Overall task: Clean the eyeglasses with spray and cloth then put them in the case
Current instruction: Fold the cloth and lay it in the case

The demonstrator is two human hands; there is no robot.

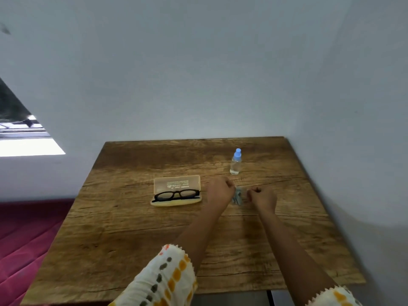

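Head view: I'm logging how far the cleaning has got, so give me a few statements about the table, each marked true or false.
1. The eyeglasses lie in the open case. True.
2. The spray bottle lies on its side. False: it stands upright, blue cap on.
3. The cloth is between the left hand and the right hand. True.
4. The left hand holds the spray bottle. False: the bottle stands apart, beyond both hands.
5. The case is to the right of the hands. False: it lies to their left on the table.
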